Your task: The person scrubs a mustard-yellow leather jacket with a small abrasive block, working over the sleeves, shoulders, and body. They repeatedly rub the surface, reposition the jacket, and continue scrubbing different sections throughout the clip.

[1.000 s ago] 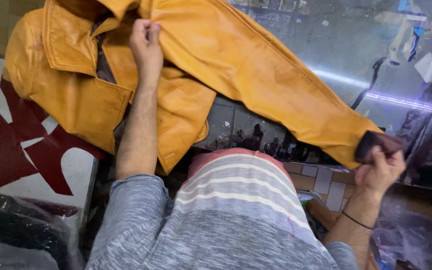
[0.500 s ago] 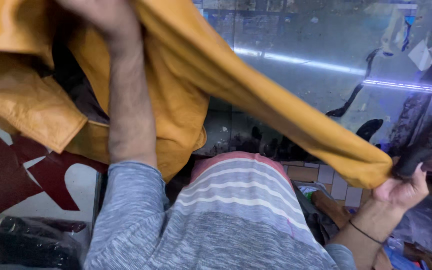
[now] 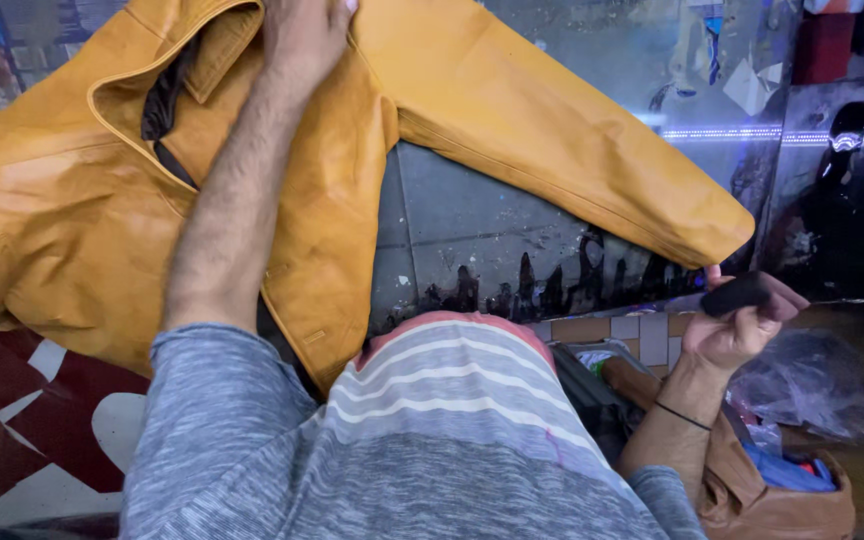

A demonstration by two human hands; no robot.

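Note:
A mustard-yellow leather jacket (image 3: pixel 512 110) lies spread across the upper half of the view, collar to the left and one sleeve stretched down to the right. My left hand (image 3: pixel 307 35) reaches up and grips the jacket front beside the collar. My right hand (image 3: pixel 737 335) is at the lower right, closed on a small black pad (image 3: pixel 737 293). The pad sits just under the sleeve cuff (image 3: pixel 717 235); I cannot tell if it touches the cuff. My grey and striped shirt fills the bottom centre.
A brown bag (image 3: pixel 782 500) with blue cloth inside sits at the lower right, with a crumpled clear plastic bag (image 3: pixel 817 385) above it. A red-and-white patterned surface (image 3: pixel 22 440) lies at the lower left. A tiled ledge (image 3: pixel 642 335) and a glossy dark panel (image 3: pixel 492 230) are behind.
The jacket has shifted and now lies more spread out, its collar showing at the left. My right hand with the black pad has dropped just below the sleeve cuff. My left hand stays on the front.

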